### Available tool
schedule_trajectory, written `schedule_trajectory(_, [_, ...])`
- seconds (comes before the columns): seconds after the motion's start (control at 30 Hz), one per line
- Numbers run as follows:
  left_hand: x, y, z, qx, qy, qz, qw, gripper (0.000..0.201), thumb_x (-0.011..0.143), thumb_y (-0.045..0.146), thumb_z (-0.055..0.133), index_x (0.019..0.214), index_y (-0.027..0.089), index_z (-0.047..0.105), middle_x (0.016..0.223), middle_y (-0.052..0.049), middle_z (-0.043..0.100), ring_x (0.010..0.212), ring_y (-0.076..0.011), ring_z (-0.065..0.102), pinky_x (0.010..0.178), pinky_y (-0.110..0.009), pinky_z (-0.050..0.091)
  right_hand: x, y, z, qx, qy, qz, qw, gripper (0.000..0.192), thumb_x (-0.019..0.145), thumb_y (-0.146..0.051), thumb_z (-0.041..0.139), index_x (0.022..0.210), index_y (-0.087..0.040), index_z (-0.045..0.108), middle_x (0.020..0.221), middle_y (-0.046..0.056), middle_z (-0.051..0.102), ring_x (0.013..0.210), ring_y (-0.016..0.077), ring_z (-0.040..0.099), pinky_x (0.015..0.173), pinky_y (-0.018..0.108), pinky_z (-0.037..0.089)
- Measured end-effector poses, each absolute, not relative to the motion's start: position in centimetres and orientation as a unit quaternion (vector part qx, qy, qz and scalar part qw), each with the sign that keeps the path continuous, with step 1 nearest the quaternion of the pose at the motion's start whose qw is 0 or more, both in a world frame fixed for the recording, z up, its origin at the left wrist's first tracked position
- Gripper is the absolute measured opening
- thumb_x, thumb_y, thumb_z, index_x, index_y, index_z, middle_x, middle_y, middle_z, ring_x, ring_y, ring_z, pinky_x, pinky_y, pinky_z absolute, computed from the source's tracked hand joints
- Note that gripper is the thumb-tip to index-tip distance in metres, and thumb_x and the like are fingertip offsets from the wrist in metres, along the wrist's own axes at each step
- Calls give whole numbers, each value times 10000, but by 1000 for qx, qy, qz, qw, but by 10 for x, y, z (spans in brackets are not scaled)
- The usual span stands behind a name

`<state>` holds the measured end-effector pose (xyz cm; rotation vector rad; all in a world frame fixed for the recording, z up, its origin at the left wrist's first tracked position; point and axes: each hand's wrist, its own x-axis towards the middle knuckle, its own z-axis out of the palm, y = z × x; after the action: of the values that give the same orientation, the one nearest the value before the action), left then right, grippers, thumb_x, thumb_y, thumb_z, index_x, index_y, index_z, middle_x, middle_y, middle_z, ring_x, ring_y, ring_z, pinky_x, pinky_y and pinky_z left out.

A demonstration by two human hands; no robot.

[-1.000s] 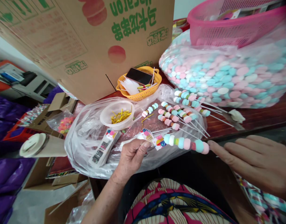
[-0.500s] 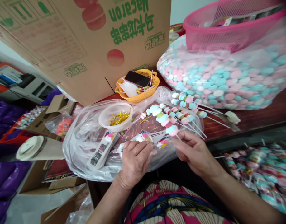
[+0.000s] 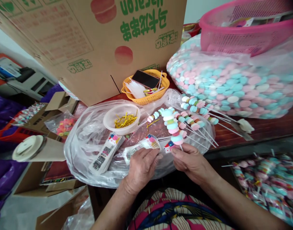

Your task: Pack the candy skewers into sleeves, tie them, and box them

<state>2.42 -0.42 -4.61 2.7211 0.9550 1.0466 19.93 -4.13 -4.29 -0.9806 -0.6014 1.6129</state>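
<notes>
My right hand pinches the stick of a marshmallow skewer, its pink, blue, white and green pieces pointing up and away from me. My left hand is beside it, fingers bent and pressed together; whatever is in them is hidden. Just behind the left hand lies a stack of printed clear wrappers, and a second wrapper stack is further left. A small printed wrapper end shows by the right fingertips. More marshmallow skewers lie on the plastic sheet.
A bowl of gold twist ties and a yellow basket with a phone stand behind. At right are a big bag of marshmallows, a pink basket and a pile of wrapped skewers. A lidded cup is at left.
The held skewer has turned more upright and moved down slightly with my right hand. My left hand has shifted a little right and down, uncovering more of the wrapper stack. The view has tilted slightly.
</notes>
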Motion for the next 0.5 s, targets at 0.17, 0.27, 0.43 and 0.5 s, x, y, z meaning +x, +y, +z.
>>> schedule_trajectory(0.17, [12, 0, -48, 858, 328, 386, 88, 122, 924, 179, 522, 1011, 174, 608, 818, -53, 738, 685, -154, 674, 671, -277, 517, 240, -45, -40, -516, -425, 544, 508, 272, 784, -417, 690, 661, -180, 637, 560, -36, 513, 501, 95, 460, 468, 209, 396])
schedule_trajectory(0.27, [2, 6, -45, 841, 329, 413, 116, 143, 926, 199, 520, 1025, 197, 624, 845, -46, 739, 710, -148, 674, 709, -278, 514, 277, -49, -30, -547, -571, 403, 461, 161, 832, -319, 633, 731, -207, 690, 671, -5, 649, 670, 178, 642, 613, 256, 530])
schedule_trajectory(0.43, [-3, 10, -39, 852, 304, 400, 146, 164, 934, 226, 510, 1040, 206, 634, 823, -33, 739, 723, -150, 685, 739, -292, 509, 309, -51, -13, -465, -772, 163, 402, 295, 855, -103, 542, 1074, -236, 688, 860, 32, 742, 733, 155, 705, 710, 213, 556])
schedule_trajectory(0.5, [0, 10, -36, 851, 300, 400, 160, 169, 935, 220, 508, 1049, 207, 634, 832, -33, 740, 732, -150, 685, 728, -288, 506, 311, -50, -12, -432, -813, 97, 379, 374, 851, -74, 535, 1171, -240, 636, 882, 46, 740, 740, 152, 702, 692, 214, 551])
